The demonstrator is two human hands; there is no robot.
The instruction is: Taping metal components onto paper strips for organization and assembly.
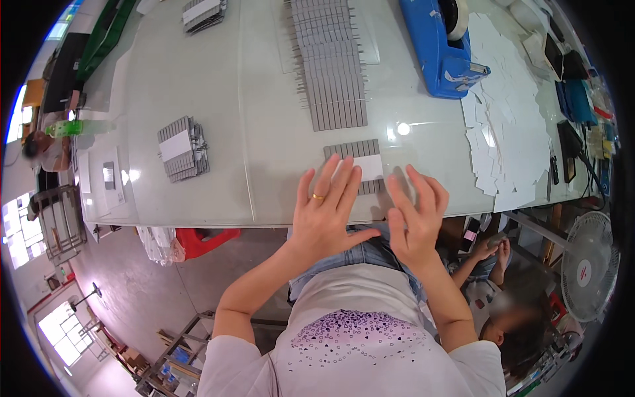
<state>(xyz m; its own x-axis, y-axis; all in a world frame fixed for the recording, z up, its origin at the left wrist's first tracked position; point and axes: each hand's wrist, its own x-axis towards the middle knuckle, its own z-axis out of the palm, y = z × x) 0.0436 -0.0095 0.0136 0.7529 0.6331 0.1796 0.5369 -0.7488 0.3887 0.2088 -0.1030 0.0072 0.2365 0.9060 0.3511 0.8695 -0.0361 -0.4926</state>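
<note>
Grey strip bundle (360, 159): white-banded, flat on desk (251, 139).
Left hand (327, 215): grip splayed open, fingertips apparently pressing bundle.
Right hand (415, 221): open, holding nothing, beside it.

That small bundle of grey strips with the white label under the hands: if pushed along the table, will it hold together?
Probably: the white label spans the grey strips, so the bundle likely slides as one. The glossy table suggests it slips easily. It looks thin, likely light.
</note>
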